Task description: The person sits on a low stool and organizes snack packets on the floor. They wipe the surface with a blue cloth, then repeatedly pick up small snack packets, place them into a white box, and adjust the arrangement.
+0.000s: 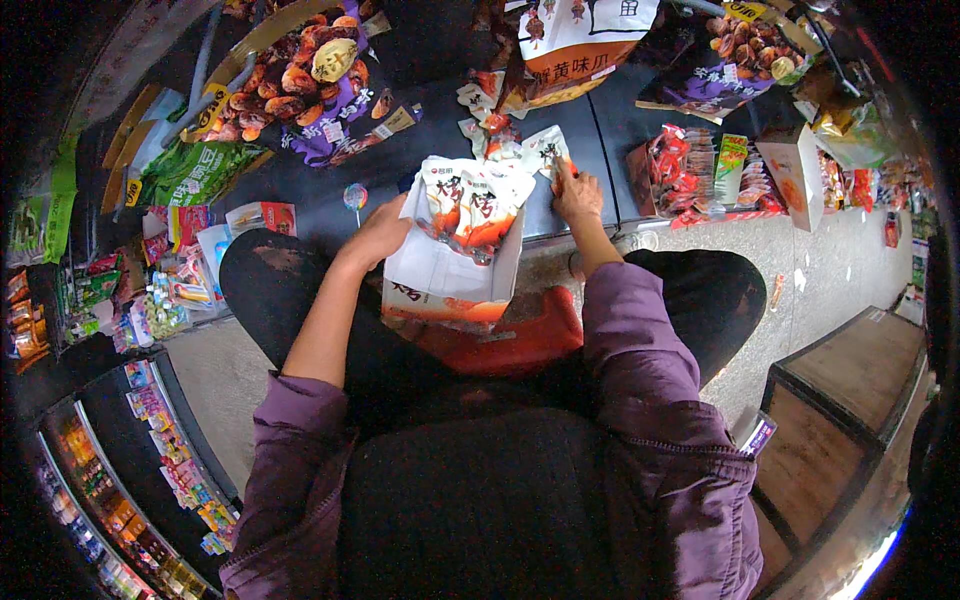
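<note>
My left hand (382, 229) grips the left side of an open white and orange cardboard box (442, 307), held tilted at the shelf's front edge. Several white and red snack packets (469, 206) lie in the box. Just right of it, my right hand (579, 195) touches a small snack packet (550, 150) on the dark shelf (600, 142) with its extended index finger; whether the thumb also pinches it cannot be told. More loose packets (491, 131) lie behind the box.
Large snack bags (300, 82) stand at the back left, near a wrapped lollipop (355, 198). Boxes of red packets (679, 169) line the right side. A red stool (517, 337) is between my knees, and a brown cabinet (825, 420) stands at the lower right.
</note>
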A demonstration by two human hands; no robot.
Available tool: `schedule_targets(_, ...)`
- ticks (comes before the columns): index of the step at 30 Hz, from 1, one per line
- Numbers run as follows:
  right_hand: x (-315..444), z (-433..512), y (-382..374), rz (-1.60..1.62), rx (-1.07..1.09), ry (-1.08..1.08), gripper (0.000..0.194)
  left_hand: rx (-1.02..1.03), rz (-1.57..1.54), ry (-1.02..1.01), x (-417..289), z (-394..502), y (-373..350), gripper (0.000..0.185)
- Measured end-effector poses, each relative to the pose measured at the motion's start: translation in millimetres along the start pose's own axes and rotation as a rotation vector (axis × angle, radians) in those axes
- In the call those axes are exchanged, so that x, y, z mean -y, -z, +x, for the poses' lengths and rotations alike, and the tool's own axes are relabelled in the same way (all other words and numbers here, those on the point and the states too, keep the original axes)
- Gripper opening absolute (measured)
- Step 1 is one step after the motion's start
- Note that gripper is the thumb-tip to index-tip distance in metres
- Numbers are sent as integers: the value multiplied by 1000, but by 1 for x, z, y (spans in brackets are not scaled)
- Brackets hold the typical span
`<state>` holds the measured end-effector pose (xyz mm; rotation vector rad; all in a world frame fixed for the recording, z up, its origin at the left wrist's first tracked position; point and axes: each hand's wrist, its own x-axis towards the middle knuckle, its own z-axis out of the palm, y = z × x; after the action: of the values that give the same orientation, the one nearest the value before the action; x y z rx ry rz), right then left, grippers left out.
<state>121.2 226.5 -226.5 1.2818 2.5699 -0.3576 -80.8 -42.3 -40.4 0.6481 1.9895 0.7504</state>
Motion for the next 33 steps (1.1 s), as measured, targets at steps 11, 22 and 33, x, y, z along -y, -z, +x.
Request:
schedule_targets(11,66,-62,106,1017,8,98,63,-120,39,0,20,16,5,41)
schedule_targets(22,149,-129,109,647,-57,370,35,-119,119,-31,26,23,2,41)
schedule_targets(33,52,27,-20,1121,269,-531,34,-224,85,71,15,-4,16,45)
